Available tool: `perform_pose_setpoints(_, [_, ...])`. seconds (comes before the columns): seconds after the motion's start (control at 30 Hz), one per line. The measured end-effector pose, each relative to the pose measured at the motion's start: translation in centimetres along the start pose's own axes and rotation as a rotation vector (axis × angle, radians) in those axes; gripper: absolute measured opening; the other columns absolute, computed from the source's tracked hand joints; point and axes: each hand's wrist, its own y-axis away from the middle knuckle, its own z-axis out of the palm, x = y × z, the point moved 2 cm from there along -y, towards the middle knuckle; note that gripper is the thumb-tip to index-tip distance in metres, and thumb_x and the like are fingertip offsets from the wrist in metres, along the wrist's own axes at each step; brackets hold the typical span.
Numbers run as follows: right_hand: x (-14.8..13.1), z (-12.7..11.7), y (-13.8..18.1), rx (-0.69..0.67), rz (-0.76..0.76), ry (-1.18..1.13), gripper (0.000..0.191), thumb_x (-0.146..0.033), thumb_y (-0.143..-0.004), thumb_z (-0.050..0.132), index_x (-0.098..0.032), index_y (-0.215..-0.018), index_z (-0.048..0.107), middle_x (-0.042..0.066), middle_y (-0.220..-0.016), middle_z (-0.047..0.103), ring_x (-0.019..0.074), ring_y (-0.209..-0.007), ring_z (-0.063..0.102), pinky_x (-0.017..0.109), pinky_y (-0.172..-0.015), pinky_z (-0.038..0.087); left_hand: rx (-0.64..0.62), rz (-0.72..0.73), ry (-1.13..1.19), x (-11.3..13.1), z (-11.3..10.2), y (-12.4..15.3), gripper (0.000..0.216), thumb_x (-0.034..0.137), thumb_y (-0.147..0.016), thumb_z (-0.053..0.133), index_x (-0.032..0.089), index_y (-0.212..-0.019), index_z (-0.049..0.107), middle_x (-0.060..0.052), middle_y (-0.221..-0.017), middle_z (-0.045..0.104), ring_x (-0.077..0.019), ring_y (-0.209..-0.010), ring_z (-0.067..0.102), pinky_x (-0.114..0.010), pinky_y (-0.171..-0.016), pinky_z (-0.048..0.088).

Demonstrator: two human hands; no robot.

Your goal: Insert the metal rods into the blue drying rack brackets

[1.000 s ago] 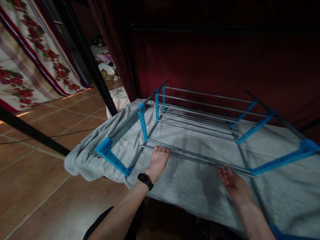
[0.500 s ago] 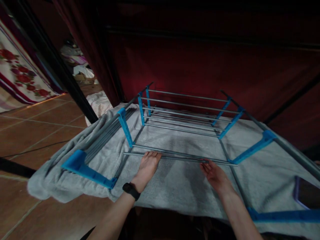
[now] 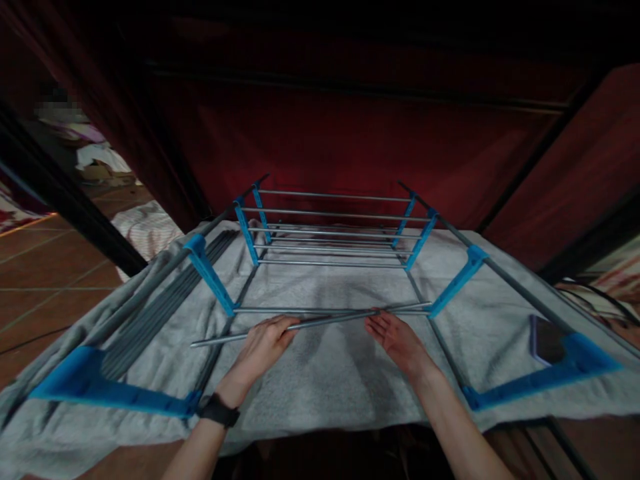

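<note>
Phone [image 3: 546,340] w/ purple edge on gray blanket [image 3: 325,387], R side. Dk red panel [image 3: 320,133] behind; striped cloth [image 3: 150,228] & tiled flr [image 3: 40,263] on L.

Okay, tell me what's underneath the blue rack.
Under the rack lies a gray blanket, showing between the bars. Your left hand holds a rod above it. The blanket covers whatever is beneath it, so that can't be seen.

dim light, soft shadows on the grey blanket [image 3: 310,393], top edge nearly black
</note>
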Motion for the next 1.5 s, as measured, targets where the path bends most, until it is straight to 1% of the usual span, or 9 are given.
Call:
perform_pose_setpoints(0.13, [0.0,0.4,0.3,-0.057,-0.025,0.042,0.017,-0.030,-0.080,0.070,-0.019,-0.094,0.073,0.011,-0.105,0.076,0.0203,-0.096,0.072,0.038,-0.094,0.055,0.081,-0.063,0.080,-0.1,-0.1,-0.4,0.029,0.037,-0.092,0.055,0.029,-0.111,0.075,-0.006,-0.108,0.079,-0.0268,-0.101,0.073,-0.037,-0.092,0.055])
perform_pose_setpoints(0.3, [0.2,0.7,0.3,-0.045,-0.005,0.046,0.017,-0.028,-0.081,0.069,-0.019,-0.094,0.073,0.010,-0.101,0.076,0.0191,-0.095,0.072,0.036,-0.093,0.055,0.208,-0.135,0.229,0.6,-0.9,-1.3,0.027,0.043,-0.090,0.058,0.025,-0.104,0.073,-0.007,-0.101,0.079,-0.0273,-0.093,0.073,-0.036,-0.085,0.054])
perform_pose_setpoints(0.6, [0.5,2.0,0.7,-0.064,-0.009,0.049,0.019,-0.029,-0.077,0.070,-0.019,-0.094,0.072,0.008,-0.098,0.077,0.0189,-0.091,0.071,0.036,-0.088,0.054,0.358,-0.148,0.522,5.3,-3.1,-2.3,0.017,0.040,-0.092,0.059,0.023,-0.093,0.060,0.001,-0.077,0.066,-0.0180,-0.072,0.062,-0.029,-0.069,0.046])
perform_pose_setpoints(0.77, [0.9,2.9,1.3,-0.121,-0.004,0.114,0.025,-0.031,-0.072,0.078,-0.020,-0.093,0.072,0.007,-0.095,0.076,0.0189,-0.087,0.071,0.035,-0.084,0.054,0.408,-0.127,0.807,8.1,-3.0,-2.8,0.017,0.039,-0.092,0.061,0.023,-0.095,0.056,-0.001,-0.084,0.067,-0.0168,-0.075,0.064,-0.031,-0.074,0.050])
perform_pose_setpoints(0.9, [1.1,3.7,2.0,-0.225,-0.026,0.232,0.032,-0.039,-0.073,0.082,-0.020,-0.096,0.072,0.008,-0.101,0.076,0.0205,-0.093,0.070,0.035,-0.086,0.053,0.389,-0.112,0.971,9.7,-2.0,-3.2,0.018,0.038,-0.091,0.063,0.022,-0.094,0.055,-0.003,-0.089,0.069,-0.0167,-0.078,0.066,-0.033,-0.078,0.053])
perform_pose_setpoints(1.07, [1.0,4.2,3.1,-0.366,-0.140,0.507,0.040,-0.048,-0.082,0.076,-0.024,-0.114,0.071,0.008,-0.118,0.073,0.0228,-0.113,0.064,0.039,-0.102,0.046,0.361,-0.119,1.109,10.5,-0.3,-3.5,0.019,0.035,-0.089,0.066,0.022,-0.096,0.053,-0.004,-0.097,0.071,-0.0179,-0.085,0.071,-0.035,-0.083,0.056])
perform_pose_setpoints(1.2, [1.6,4.0,3.3,-0.477,-0.187,0.674,0.039,-0.044,-0.082,0.076,-0.026,-0.116,0.070,0.006,-0.117,0.072,0.0237,-0.111,0.064,0.041,-0.100,0.047,0.334,-0.136,1.153,10.9,1.3,-3.6,0.021,0.034,-0.088,0.067,0.023,-0.095,0.051,-0.003,-0.099,0.071,-0.0184,-0.089,0.072,-0.037,-0.086,0.057])
perform_pose_setpoints(1.37, [2.7,3.3,2.4,-0.450,-0.450,0.991,0.023,-0.027,-0.086,0.065,-0.026,-0.108,0.071,0.004,-0.103,0.072,0.0229,-0.098,0.066,0.040,-0.092,0.051,0.291,-0.173,1.126,11.5,2.4,-3.4,0.023,0.039,-0.089,0.067,0.024,-0.095,0.051,-0.005,-0.104,0.072,-0.0210,-0.096,0.073,-0.041,-0.091,0.057])
perform_pose_setpoints(1.5, [2.2,2.3,1.5,-0.325,-0.618,1.198,0.030,-0.017,-0.088,0.051,-0.028,-0.108,0.070,0.006,-0.106,0.071,0.0232,-0.100,0.067,0.039,-0.091,0.052,0.328,-0.175,1.123,11.0,1.8,-3.4,0.027,0.041,-0.086,0.071,0.023,-0.098,0.054,-0.006,-0.104,0.073,-0.0225,-0.098,0.073,-0.042,-0.095,0.055])
